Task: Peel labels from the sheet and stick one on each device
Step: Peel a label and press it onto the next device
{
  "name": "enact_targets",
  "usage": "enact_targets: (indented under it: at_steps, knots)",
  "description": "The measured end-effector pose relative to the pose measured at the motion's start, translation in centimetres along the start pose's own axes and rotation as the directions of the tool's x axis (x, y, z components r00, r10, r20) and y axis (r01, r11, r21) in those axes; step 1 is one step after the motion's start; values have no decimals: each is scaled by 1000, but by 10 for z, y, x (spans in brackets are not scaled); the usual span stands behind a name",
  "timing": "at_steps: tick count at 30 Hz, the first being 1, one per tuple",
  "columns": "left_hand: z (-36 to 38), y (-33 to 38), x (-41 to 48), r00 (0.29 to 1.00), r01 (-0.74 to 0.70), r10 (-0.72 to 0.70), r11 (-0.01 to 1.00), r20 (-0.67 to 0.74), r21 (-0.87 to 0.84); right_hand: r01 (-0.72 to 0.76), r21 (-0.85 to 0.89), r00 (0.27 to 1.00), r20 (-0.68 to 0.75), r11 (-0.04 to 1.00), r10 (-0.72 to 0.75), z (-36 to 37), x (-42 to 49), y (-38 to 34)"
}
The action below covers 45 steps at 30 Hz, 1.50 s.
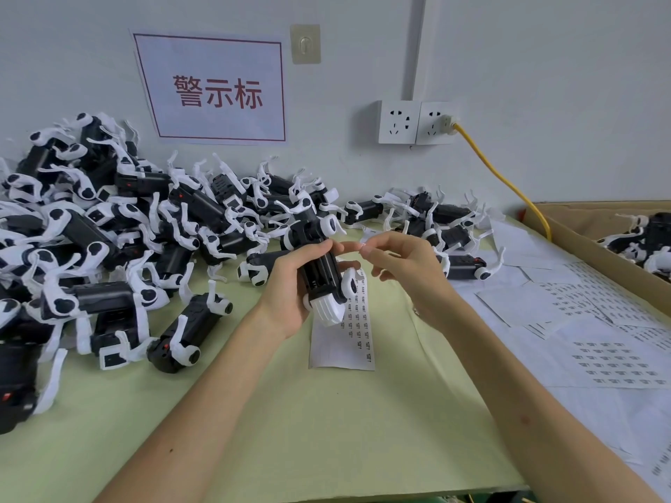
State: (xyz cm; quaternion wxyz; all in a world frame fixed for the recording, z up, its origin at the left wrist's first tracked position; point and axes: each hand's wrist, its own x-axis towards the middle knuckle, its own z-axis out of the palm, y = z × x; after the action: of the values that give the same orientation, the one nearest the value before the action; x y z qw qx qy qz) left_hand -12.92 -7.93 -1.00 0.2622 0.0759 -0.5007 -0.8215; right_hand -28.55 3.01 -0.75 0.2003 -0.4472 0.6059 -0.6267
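My left hand grips a black and white device and holds it upright above the green table. A small white label is pinched between thumb and forefinger of my right hand, just right of the device's upper end. The label sheet lies flat on the table under the device, with columns of small printed labels along its right side.
A big pile of black and white devices covers the table's left and back. More label sheets lie at the right beside a cardboard box holding a few devices. A yellow cable runs from the wall socket.
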Motion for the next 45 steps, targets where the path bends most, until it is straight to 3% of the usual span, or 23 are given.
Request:
enact_targets:
  at_steps: [3, 6, 8, 19, 22, 35, 45]
  knots:
    - [0, 0, 1, 1000, 4, -5, 999, -20, -42, 36, 14, 999, -15, 999, -35, 1, 0, -2]
    - [-1, 1, 3, 994, 4, -16, 994, -104, -110, -21, 366, 998, 64, 930, -2, -2, 0, -5]
    - [-2, 2, 4, 992, -2, -19, 986, -127, -168, -84, 482, 991, 133, 872, 23, -6, 1, -7]
    - [0, -6, 6, 992, 45, -36, 997, -124, 68, -118, 333, 967, 253, 935, 32, 6, -3, -8]
    - [6, -8, 3, 996, 42, -30, 989, -88, 138, -90, 256, 971, 237, 963, 27, 11, -5, -7]
    - [15, -11, 1, 972, -20, 120, 900, -204, 436, -60, 128, 985, 169, 990, 38, 17, -8, -8]
    - [9, -14, 5, 960, -15, 151, 866, -234, 499, -37, 55, 990, 137, 998, 29, 16, -8, -8]
